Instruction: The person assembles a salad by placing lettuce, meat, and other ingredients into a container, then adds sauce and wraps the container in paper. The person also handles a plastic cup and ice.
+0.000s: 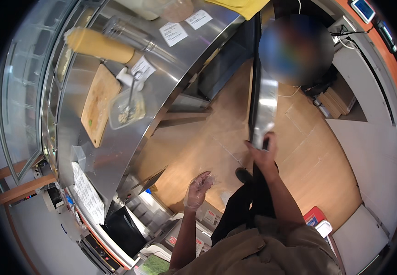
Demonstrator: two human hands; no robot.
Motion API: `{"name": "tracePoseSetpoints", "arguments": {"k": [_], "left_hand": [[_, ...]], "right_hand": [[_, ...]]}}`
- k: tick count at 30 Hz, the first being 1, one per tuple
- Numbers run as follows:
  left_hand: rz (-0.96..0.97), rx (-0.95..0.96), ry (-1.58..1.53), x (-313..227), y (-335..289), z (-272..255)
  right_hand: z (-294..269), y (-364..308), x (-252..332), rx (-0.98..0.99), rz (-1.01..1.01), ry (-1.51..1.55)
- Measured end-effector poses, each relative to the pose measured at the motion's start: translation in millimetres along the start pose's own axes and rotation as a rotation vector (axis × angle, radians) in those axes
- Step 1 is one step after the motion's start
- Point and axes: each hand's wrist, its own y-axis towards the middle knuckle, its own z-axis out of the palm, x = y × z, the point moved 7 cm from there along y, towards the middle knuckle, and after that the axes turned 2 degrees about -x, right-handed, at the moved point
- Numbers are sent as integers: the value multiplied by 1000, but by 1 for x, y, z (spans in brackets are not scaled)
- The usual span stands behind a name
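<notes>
My right hand (266, 155) is closed on the near end of a long steel-edged door (267, 98) with a dark strip along its left side. The door looks swung out from under the counter. My left hand (197, 190), in a clear plastic glove, hangs over the floor with its fingers loosely bent and apart. I see nothing held in it. On the steel counter (129, 137) to the left lie a wooden cutting board (99, 104) and a clear tub (127, 110) with a spoon and some chopped food in it.
A yellow squeeze bottle (99, 45), a clear cylinder (127, 32) and paper labels (173, 33) lie on the counter. A yellow cloth (239, 7) is at its far end. A blurred round patch (296, 49) covers part of the far right. A red-lidded box (315, 216) stands near my right side.
</notes>
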Motion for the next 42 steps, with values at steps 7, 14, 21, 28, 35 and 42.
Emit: {"name": "tracePoseSetpoints", "arguments": {"k": [7, 14, 21, 28, 35, 42], "left_hand": [[309, 166, -395, -28, 253, 73], [315, -186, 612, -25, 448, 83], [639, -96, 498, 66, 487, 97], [654, -675, 1233, 126, 291, 86], [-31, -954, -399, 66, 15, 43], [357, -1399, -933, 30, -205, -50]], "right_hand": [[-185, 45, -160, 31, 722, 10], [-83, 92, -237, 426, 443, -299], [212, 241, -300, 745, -82, -30], [300, 181, -341, 1098, 29, -232], [118, -95, -74, 2085, 118, -8], [59, -270, 246, 2236, -574, 130]]}}
